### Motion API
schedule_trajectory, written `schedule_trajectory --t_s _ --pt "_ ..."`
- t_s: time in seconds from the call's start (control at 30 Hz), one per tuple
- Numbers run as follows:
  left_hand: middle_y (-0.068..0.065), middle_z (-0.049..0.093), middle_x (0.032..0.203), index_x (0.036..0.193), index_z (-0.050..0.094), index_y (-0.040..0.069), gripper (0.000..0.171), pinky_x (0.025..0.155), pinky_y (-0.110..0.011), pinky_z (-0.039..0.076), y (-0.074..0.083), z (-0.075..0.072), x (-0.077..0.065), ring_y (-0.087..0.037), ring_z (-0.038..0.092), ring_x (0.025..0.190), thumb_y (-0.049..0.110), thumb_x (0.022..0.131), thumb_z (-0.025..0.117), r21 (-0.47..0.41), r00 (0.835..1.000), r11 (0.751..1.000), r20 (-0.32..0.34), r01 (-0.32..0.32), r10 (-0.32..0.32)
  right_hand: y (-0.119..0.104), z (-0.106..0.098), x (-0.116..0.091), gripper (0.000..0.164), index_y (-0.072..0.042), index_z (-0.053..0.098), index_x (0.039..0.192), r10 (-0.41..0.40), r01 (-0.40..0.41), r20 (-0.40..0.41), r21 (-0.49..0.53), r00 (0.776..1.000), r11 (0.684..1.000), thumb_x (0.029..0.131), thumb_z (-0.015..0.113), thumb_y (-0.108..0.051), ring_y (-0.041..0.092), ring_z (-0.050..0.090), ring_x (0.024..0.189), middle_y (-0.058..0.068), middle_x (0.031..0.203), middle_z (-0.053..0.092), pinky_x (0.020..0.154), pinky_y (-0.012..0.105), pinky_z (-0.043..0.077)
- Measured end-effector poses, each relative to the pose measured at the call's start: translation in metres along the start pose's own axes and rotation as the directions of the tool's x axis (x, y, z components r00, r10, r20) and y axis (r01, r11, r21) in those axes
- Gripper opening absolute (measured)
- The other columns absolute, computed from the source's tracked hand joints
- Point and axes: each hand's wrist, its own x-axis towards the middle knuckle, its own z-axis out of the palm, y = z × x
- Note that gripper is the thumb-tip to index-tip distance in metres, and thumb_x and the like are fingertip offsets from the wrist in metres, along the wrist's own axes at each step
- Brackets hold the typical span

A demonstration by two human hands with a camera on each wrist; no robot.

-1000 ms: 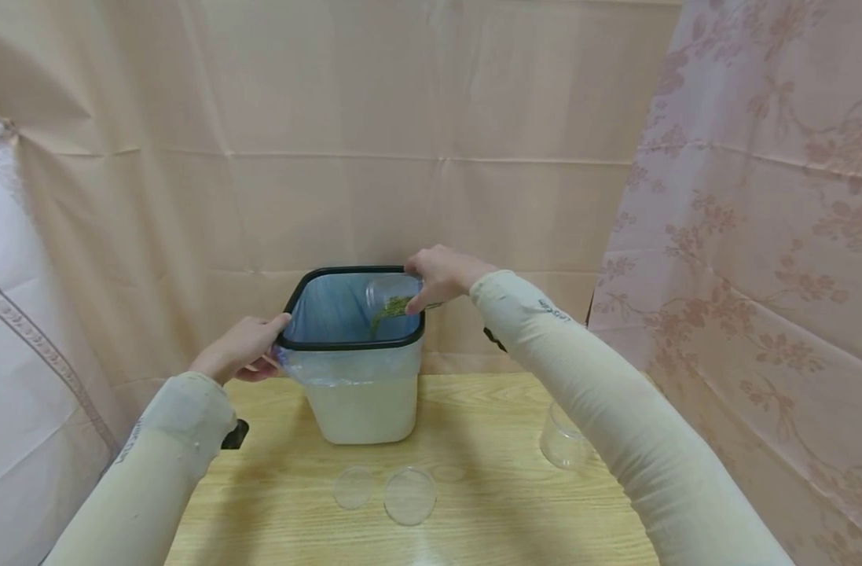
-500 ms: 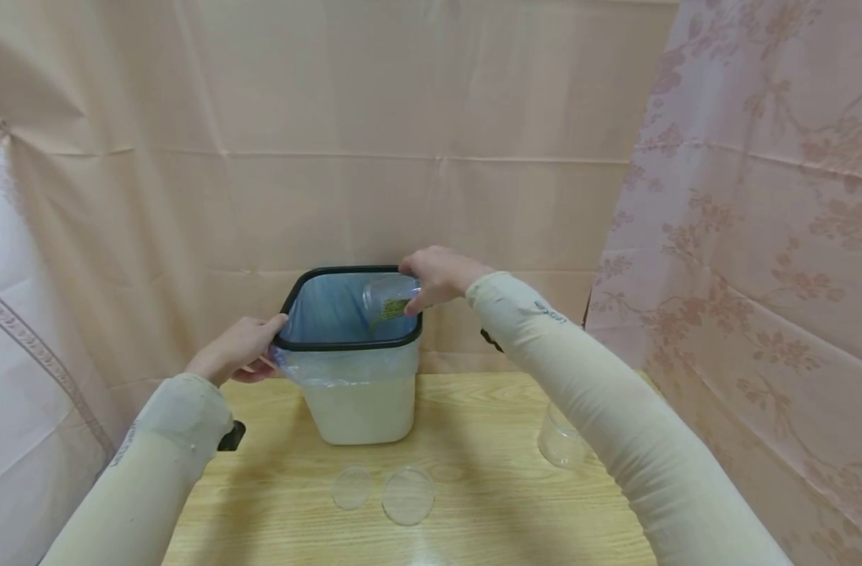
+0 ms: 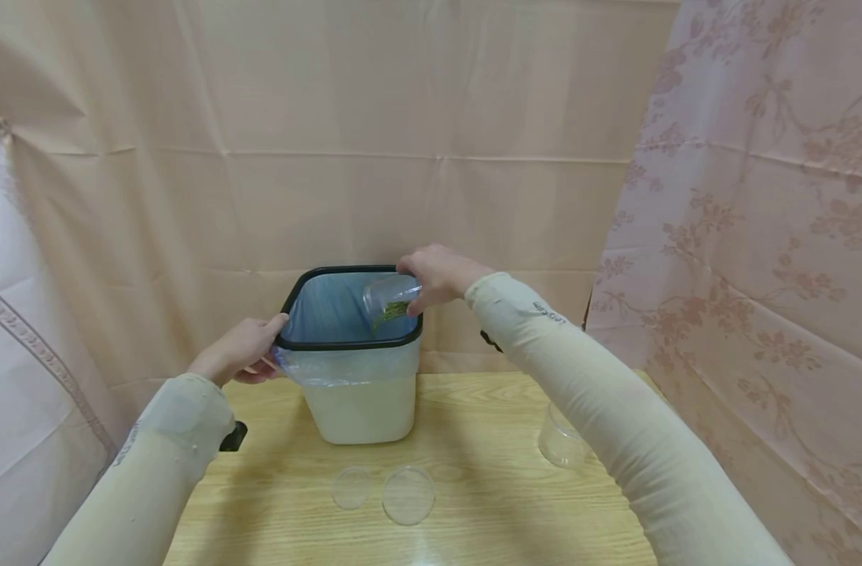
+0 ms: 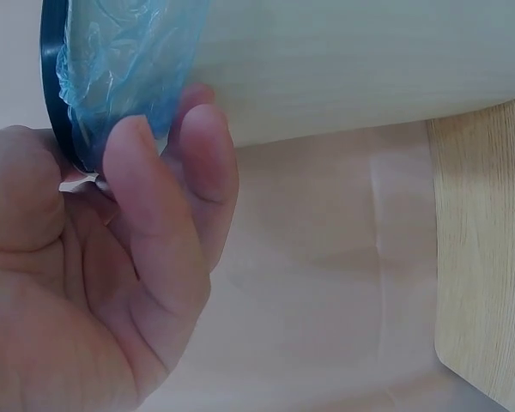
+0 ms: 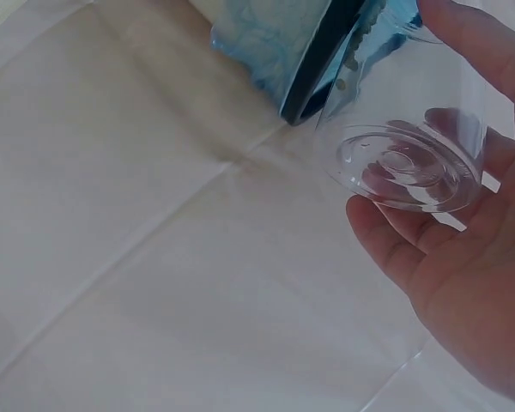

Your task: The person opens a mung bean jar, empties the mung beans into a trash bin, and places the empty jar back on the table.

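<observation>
A cream trash bin with a black rim and a blue plastic liner stands on the table. My left hand pinches the rim at its left side; in the left wrist view the fingers curl beneath the liner's overhang. Over the bin's right edge, my right hand grips a clear plastic jar, tilted with its mouth toward the inside. Small green beans lie along the jar's lower side and spill from the mouth. The right wrist view shows the jar's round base between thumb and fingers.
Two clear round lids, a smaller one and a larger one, lie flat in front of the bin. Another clear jar stands to the right, partly behind my right forearm. A beige curtain hangs behind the wood-grain table.
The beans in the tilted jar have shifted and look fewer than a second ago as they pour into the bin. Both hands keep nearly the same place.
</observation>
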Motion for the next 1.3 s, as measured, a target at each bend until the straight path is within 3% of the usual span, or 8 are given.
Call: schedule_trajectory --t_s 0.23,0.7,1.0,1.3 --pt "-0.012 0.061 0.09 0.128 0.05 -0.002 0.061 0.064 -0.034 0.057 -0.0014 0.0 0.0 -0.024 0.064 0.075 0.051 0.108 0.028 -0.005 1.0 1.0 0.007 -0.001 0.001 -0.0012 0.0014 0.0005 0.074 -0.007 0.056 0.142 -0.033 0.033 -0.016 -0.016 0.999 0.999 0.08 0.088 -0.03 0.03 0.049 0.129 0.01 0.139 0.058 0.112 0.042 0.035" --pt "-0.011 0.061 0.089 0.13 0.049 -0.003 0.063 0.064 -0.034 0.056 -0.0013 -0.0008 0.0002 -0.023 0.063 0.074 0.052 0.108 0.027 -0.01 1.0 1.0 0.015 -0.009 0.01 -0.0051 0.0001 -0.0027 0.074 -0.011 0.053 0.146 -0.006 0.006 0.01 0.021 1.0 1.0 0.081 0.087 -0.02 0.034 0.042 0.129 0.012 0.145 0.051 0.108 0.044 0.038" --pt "-0.012 0.062 0.092 0.133 0.048 -0.003 0.065 0.068 -0.036 0.056 -0.0011 -0.0017 -0.0007 -0.024 0.063 0.077 0.053 0.108 0.027 -0.001 1.0 1.0 0.021 -0.009 0.009 -0.0086 -0.0029 -0.0057 0.077 -0.016 0.051 0.15 0.003 -0.003 0.035 -0.007 0.999 1.0 0.08 0.077 0.004 0.031 0.042 0.127 0.013 0.14 0.049 0.106 0.043 0.039" --pt "-0.014 0.062 0.096 0.134 0.048 -0.004 0.066 0.07 -0.035 0.056 0.0004 -0.0016 -0.0027 -0.026 0.063 0.081 0.053 0.108 0.027 0.009 1.0 1.0 0.023 -0.004 0.004 -0.0074 -0.0063 -0.0066 0.065 -0.004 0.052 0.138 -0.085 0.084 -0.025 -0.034 0.996 0.996 0.081 0.081 -0.002 0.034 0.045 0.13 0.014 0.14 0.051 0.112 0.042 0.035"
